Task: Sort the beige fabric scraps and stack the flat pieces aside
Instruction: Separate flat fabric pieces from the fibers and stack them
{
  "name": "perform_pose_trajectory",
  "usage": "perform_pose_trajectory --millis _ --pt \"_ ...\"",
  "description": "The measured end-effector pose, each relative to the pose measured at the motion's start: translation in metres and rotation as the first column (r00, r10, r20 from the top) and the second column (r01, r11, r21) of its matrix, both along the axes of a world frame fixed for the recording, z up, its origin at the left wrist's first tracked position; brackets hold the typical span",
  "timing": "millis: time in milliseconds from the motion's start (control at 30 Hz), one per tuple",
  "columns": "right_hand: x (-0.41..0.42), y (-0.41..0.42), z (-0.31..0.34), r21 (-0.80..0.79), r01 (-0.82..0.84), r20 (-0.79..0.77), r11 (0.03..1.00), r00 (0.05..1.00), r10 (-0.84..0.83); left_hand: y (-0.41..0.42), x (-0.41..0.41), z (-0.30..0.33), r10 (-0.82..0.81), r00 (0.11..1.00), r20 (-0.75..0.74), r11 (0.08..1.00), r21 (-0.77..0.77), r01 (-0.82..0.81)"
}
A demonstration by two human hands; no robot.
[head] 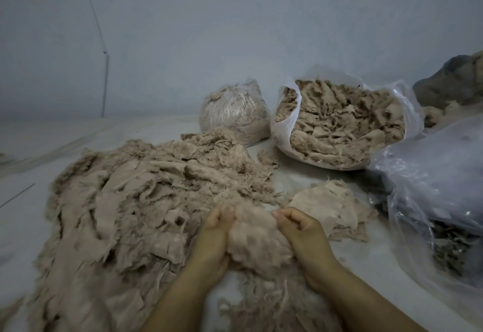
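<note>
Hands work close together at the near edge of the main pile of scraps point(146, 201), which spreads over the pale floor point(34, 227) to the left and centre. Left hand point(215, 235) has its fingers curled round one side of a fluffy clump point(254, 237), and right hand point(300, 229) pinches the other side with bent fingers; the clump is held between them, raised off the heap, judged so that it can be teased apart and checked for flat cloth inside. Flat pieces point(326, 206) lie in a low layered stack just beside the right hand, apart from the main pile, a placement that suits short transfers from the sorting point. Three containers stand behind. A tied clear bag point(235, 112) is packed full of beige material and sealed at the top. An open white bag point(285, 125) beside it is filled to the rim with crumpled beige scraps. A loose clear plastic bag point(431, 175) at the right edge holds darker, stringy matter low down; its contents cannot be identified further. Sorting appears at an early stage, given the small stack.
</note>
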State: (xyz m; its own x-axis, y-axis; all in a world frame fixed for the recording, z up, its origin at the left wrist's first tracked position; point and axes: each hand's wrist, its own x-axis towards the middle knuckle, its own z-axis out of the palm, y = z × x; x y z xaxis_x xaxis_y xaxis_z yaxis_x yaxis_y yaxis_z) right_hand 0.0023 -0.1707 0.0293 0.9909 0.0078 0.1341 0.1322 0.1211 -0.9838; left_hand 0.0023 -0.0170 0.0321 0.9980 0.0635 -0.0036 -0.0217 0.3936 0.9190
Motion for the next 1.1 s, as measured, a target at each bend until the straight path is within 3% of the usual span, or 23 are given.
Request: perform_pose_trajectory --millis 67,200,333,400,500,633,700,767,867,1100 --pt "0.0 -0.002 -0.002 -0.011 0.003 -0.001 1.0 1.0 -0.003 0.006 0.002 0.004 0.107 0.994 0.01 0.994 0.004 -0.107" --pt "-0.002 -0.001 -0.006 -0.076 -0.158 -0.054 0.984 0.987 0.154 0.011 -0.001 0.008 0.083 0.996 -0.018 0.989 -0.125 -0.085" --pt "-0.004 0.001 -0.006 -0.055 -0.1 -0.019 0.994 0.995 0.099 0.02 -0.005 0.012 -0.152 0.984 -0.091 0.937 -0.331 0.114" --pt "-0.003 -0.001 -0.005 -0.017 -0.012 -0.037 1.0 0.999 0.011 0.019 -0.01 0.01 -0.244 0.969 -0.031 0.953 -0.194 0.234" --pt "-0.003 -0.001 -0.003 -0.004 0.038 -0.038 0.999 0.999 -0.038 0.016 -0.016 0.005 -0.173 0.982 0.073 0.954 0.263 0.148" --pt "-0.007 0.001 -0.001 0.015 0.058 -0.043 0.998 0.997 -0.057 0.017 -0.018 0.0 -0.273 0.961 0.048 0.758 0.626 0.184" --pt "-0.01 0.003 -0.001 0.032 0.064 -0.05 0.997 0.997 -0.063 0.014 -0.02 0.0 -0.266 0.963 0.05 0.708 0.688 0.16" --pt "-0.011 0.003 -0.002 0.004 0.075 -0.031 0.997 0.997 -0.075 0.009 -0.021 0.003 -0.151 0.987 0.057 0.804 0.588 0.089" --pt "-0.01 0.002 -0.002 0.034 0.07 0.009 0.997 0.997 -0.07 0.009 -0.02 0.013 0.009 0.999 -0.046 0.967 0.255 0.003" --pt "-0.007 0.001 -0.003 0.095 0.135 0.003 0.986 0.991 -0.135 0.006 -0.02 0.016 0.063 0.994 -0.085 0.996 0.076 -0.056"
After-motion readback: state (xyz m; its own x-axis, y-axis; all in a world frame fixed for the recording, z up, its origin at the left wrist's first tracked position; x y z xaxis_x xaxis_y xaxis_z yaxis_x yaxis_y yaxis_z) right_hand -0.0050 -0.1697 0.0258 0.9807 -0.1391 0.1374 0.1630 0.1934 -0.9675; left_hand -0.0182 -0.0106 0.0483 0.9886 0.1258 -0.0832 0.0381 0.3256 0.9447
